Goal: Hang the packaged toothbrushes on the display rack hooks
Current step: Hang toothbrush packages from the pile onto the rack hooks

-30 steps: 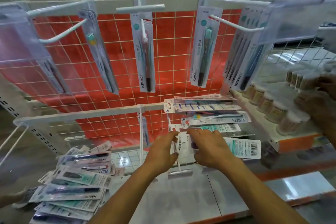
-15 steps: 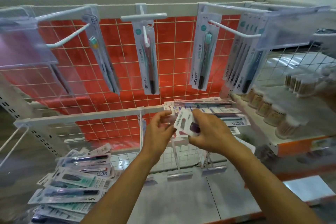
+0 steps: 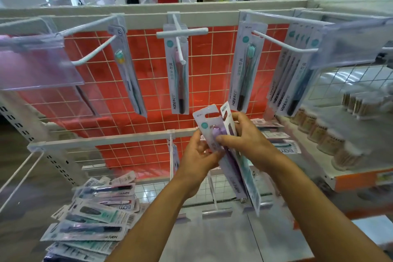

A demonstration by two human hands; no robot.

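Observation:
Both hands hold packaged toothbrushes upright in front of the red wire-grid rack (image 3: 148,74). My left hand (image 3: 197,155) grips the front pack, a purple toothbrush pack (image 3: 209,125), from the left. My right hand (image 3: 248,140) grips it and a second pack (image 3: 226,110) behind it. White hooks stick out of the top rail: a left hook (image 3: 93,55), a middle hook (image 3: 179,49) and a right hook (image 3: 282,42), each with one hanging pack at its back. Several packs hang at the far right (image 3: 291,83).
A loose pile of toothbrush packs (image 3: 95,219) lies at lower left and another pile (image 3: 276,136) sits behind my right hand. Small jars (image 3: 325,136) line the shelf on the right. Clear label holders (image 3: 36,64) hang off the hook ends. People stand in the background.
Both hands have lifted packs from the right pile up to chest height and turned them upright; the view has tilted up a little.

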